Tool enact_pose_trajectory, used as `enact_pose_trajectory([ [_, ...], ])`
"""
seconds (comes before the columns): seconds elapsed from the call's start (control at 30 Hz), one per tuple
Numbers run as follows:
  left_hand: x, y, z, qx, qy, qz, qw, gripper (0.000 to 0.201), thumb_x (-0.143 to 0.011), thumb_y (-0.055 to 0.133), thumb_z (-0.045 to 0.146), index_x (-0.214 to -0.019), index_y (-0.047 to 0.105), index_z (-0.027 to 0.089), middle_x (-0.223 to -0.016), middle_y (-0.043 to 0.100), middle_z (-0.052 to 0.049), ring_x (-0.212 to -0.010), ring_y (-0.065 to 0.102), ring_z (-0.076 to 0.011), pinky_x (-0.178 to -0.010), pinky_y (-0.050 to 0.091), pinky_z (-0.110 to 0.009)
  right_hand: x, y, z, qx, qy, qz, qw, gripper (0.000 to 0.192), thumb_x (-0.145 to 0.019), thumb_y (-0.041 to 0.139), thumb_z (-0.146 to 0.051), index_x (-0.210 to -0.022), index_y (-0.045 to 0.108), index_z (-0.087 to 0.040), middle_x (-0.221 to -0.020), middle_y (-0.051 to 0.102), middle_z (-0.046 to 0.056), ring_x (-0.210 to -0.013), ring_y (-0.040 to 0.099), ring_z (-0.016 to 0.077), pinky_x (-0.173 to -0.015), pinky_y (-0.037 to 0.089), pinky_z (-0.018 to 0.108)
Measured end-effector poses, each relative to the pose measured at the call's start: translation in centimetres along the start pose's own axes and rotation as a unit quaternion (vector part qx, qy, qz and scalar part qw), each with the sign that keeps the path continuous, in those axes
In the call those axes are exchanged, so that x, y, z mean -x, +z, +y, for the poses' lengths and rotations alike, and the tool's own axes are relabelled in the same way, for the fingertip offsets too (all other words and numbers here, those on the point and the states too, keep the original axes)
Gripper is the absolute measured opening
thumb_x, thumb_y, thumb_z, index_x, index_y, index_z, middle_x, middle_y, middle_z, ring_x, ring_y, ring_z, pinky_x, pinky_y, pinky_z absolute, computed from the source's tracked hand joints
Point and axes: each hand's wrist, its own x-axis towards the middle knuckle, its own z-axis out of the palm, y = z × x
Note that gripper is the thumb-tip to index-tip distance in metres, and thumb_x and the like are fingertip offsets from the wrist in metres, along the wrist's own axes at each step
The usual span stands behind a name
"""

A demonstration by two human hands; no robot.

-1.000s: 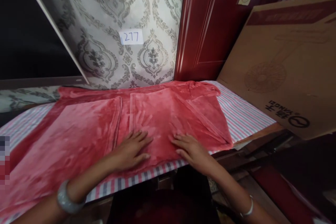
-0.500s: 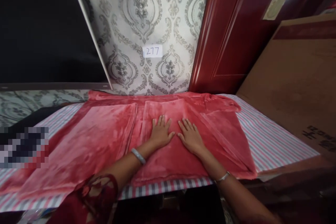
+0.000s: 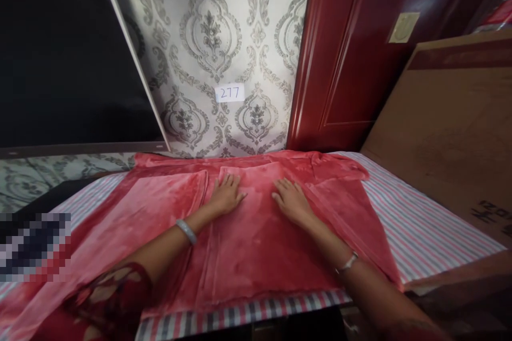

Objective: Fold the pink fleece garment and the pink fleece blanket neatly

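A red plush garment [image 3: 248, 245] lies spread flat on a striped cloth [image 3: 420, 229] covering a table. My left hand [image 3: 226, 195] rests palm down on the garment's folded middle panel, fingers apart, near its far edge. My right hand [image 3: 291, 200] lies flat on the same panel a little to the right, fingers spread. Neither hand grips the fabric. A pale bangle sits on my left wrist and a thin bracelet on my right wrist.
A patterned wall with a small label reading 277 [image 3: 229, 92] stands behind the table. A dark screen [image 3: 60, 58] leans at the left, a red door [image 3: 360, 48] at the right, and a large cardboard box [image 3: 456, 128] beside the table's right edge.
Both hands have slid forward over the garment, from its near edge toward the far edge, and moved slightly apart. The view has shifted closer and to the left.
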Motion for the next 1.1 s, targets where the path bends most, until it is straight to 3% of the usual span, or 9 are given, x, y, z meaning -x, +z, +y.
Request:
enact_pose_trajectory([
  [0.13, -4.3, -0.8, 0.5, 0.012, 0.015, 0.008, 1.0, 0.067, -0.097, 0.036, 0.051, -0.155, 0.03, 0.017, -0.165, 0.023, -0.015, -0.153, 0.016, -0.0288, -0.121, 0.011, -0.054, -4.6, -1.1, -1.0, 0.003, 0.042, 0.034, 0.999, 0.055, -0.1, 0.034, -0.033, -0.154, 0.037, -0.019, -0.161, 0.031, 0.01, -0.15, 0.022, 0.0276, -0.12, 0.021, 0.049],
  [0.33, -6.0, 3.1, -0.8, 0.01, -0.063, 0.026, 0.998, 0.072, -0.095, 0.031, 0.061, -0.153, 0.036, 0.018, -0.162, 0.027, -0.021, -0.151, 0.02, -0.0374, -0.115, 0.019, -0.065, -5.6, 3.7, -0.1, 0.001, 0.082, -0.018, 0.996, 0.059, -0.101, 0.032, -0.045, -0.155, 0.034, -0.022, -0.164, 0.023, 0.009, -0.152, 0.015, 0.0294, -0.119, 0.017, 0.055],
  [0.47, -6.2, 4.5, -1.6, 0.028, -0.116, 0.039, 0.992, 0.078, -0.093, 0.027, 0.065, -0.153, 0.035, 0.017, -0.163, 0.025, -0.02, -0.152, 0.018, -0.0354, -0.116, 0.018, -0.064, -5.4, 4.9, 0.7, -0.001, 0.078, -0.013, 0.997, 0.059, -0.101, 0.029, -0.047, -0.155, 0.035, -0.024, -0.164, 0.023, 0.009, -0.152, 0.017, 0.029, -0.118, 0.019, 0.055],
  [0.57, -6.7, 4.3, -2.3, 0.044, -0.155, 0.019, 0.987, 0.079, -0.094, 0.023, 0.063, -0.154, 0.033, 0.013, -0.164, 0.022, -0.02, -0.152, 0.016, -0.0369, -0.117, 0.016, -0.064, -5.6, 4.6, 0.8, 0.0, 0.076, -0.016, 0.997, 0.059, -0.101, 0.028, -0.046, -0.155, 0.035, -0.023, -0.164, 0.024, 0.009, -0.151, 0.017, 0.0293, -0.118, 0.02, 0.055],
  [0.73, -6.6, 2.2, -3.7, 0.053, -0.144, -0.038, 0.987, 0.073, -0.094, 0.033, 0.058, -0.153, 0.036, 0.015, -0.162, 0.027, -0.018, -0.149, 0.026, -0.0343, -0.117, 0.026, -0.054, -5.5, 4.4, 0.7, -0.001, 0.079, -0.024, 0.997, 0.058, -0.102, 0.029, -0.046, -0.155, 0.033, -0.023, -0.164, 0.023, 0.009, -0.152, 0.017, 0.0295, -0.119, 0.02, 0.054],
  [0.8, -5.6, 1.1, -3.4, 0.05, -0.153, -0.045, 0.986, 0.072, -0.095, 0.033, 0.055, -0.151, 0.038, 0.012, -0.16, 0.03, -0.022, -0.147, 0.029, -0.0374, -0.116, 0.028, -0.055, -5.3, 4.5, 0.8, -0.006, 0.079, -0.021, 0.997, 0.058, -0.102, 0.029, -0.045, -0.155, 0.034, -0.023, -0.164, 0.024, 0.009, -0.151, 0.017, 0.0302, -0.118, 0.02, 0.054],
  [0.9, -2.3, 0.1, -1.1, 0.045, -0.14, -0.029, 0.989, 0.072, -0.097, 0.03, 0.054, -0.152, 0.034, 0.008, -0.162, 0.025, -0.023, -0.15, 0.02, -0.0387, -0.118, 0.021, -0.058, -5.2, 4.6, 1.1, -0.015, 0.076, -0.013, 0.997, 0.058, -0.102, 0.03, -0.046, -0.155, 0.034, -0.022, -0.164, 0.024, 0.01, -0.151, 0.016, 0.0313, -0.118, 0.02, 0.055],
  [1.0, 2.9, 0.8, 2.6, 0.055, -0.05, -0.021, 0.997, 0.072, -0.095, 0.035, 0.059, -0.154, 0.033, 0.017, -0.165, 0.021, -0.014, -0.153, 0.013, -0.0301, -0.122, 0.015, -0.049, -5.2, 4.6, 1.3, -0.02, 0.073, -0.013, 0.997, 0.058, -0.103, 0.029, -0.046, -0.155, 0.034, -0.022, -0.164, 0.023, 0.01, -0.151, 0.016, 0.031, -0.118, 0.02, 0.055],
  [1.1, 8.4, 2.7, 5.2, 0.073, 0.105, -0.023, 0.991, 0.078, -0.092, 0.037, 0.067, -0.156, 0.03, 0.023, -0.166, 0.018, -0.013, -0.153, 0.01, -0.0326, -0.122, 0.011, -0.054, -4.9, 4.5, 1.2, -0.018, 0.078, -0.019, 0.997, 0.058, -0.103, 0.028, -0.046, -0.155, 0.033, -0.021, -0.165, 0.022, 0.01, -0.152, 0.014, 0.0298, -0.119, 0.019, 0.054],
])
